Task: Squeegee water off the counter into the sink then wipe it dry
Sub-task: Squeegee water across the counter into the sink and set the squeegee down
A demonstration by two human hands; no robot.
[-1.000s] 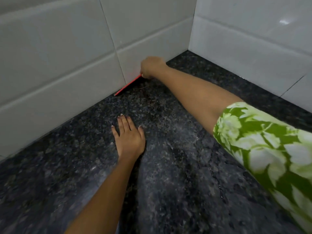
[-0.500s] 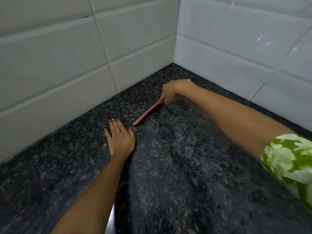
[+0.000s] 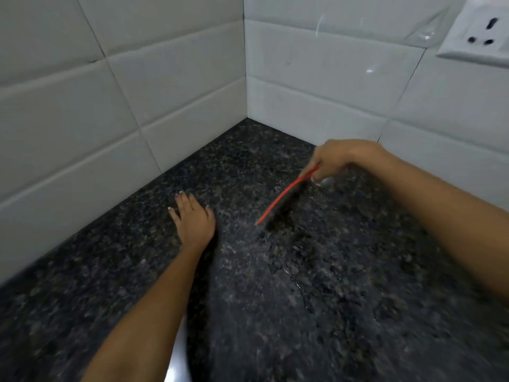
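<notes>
Head view: a dark speckled granite tabletop (image 3: 303,312), glossy with thin wet streaks, meets white glazed rectangular wall tiles (image 3: 316,86) in a corner. The right hand (image 3: 341,161) has its grip closed on a thin red squeegee (image 3: 283,198), its blade edge angled onto the stone. The left hand (image 3: 192,219) lies flat, grip spread wide. A white socket (image 3: 479,31) bears no legible writing.

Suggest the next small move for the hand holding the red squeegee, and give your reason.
Probably keep drawing the squeegee toward the body: the right hand holds its blade on the counter, and water streaks lie ahead of it.
</notes>
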